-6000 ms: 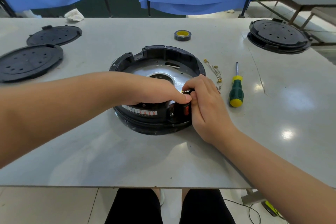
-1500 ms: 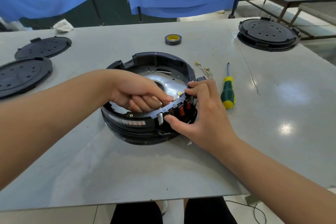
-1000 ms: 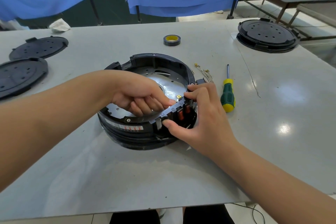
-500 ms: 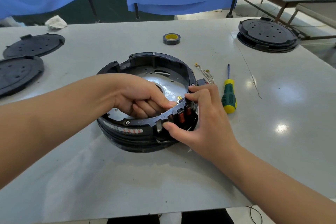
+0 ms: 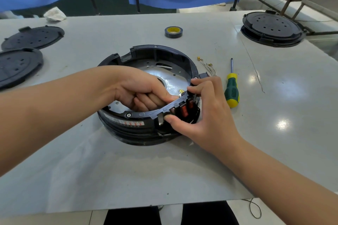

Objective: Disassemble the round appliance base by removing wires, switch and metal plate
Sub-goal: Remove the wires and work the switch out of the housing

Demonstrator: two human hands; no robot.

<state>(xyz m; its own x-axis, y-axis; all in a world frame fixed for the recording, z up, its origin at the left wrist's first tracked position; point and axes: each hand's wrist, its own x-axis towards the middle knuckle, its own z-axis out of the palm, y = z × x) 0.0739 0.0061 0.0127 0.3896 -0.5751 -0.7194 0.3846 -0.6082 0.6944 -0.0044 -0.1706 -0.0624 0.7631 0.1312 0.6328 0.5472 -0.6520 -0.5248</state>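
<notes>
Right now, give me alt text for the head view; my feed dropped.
Both hands work at the near rim of the round black base: left hand reaches inside, right hand pinches the red switch. A screwdriver and loose wires lie to its right.

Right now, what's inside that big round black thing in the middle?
Inside the round black plastic appliance base lies a shiny round metal plate with small holes. The left hand reaches in and covers the plate's near side, so what lies underneath it is hidden.

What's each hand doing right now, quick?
Left hand: fingers curled inside the round base, gripping its near rim.
Right hand: pinching the switch block at the rim.
</notes>
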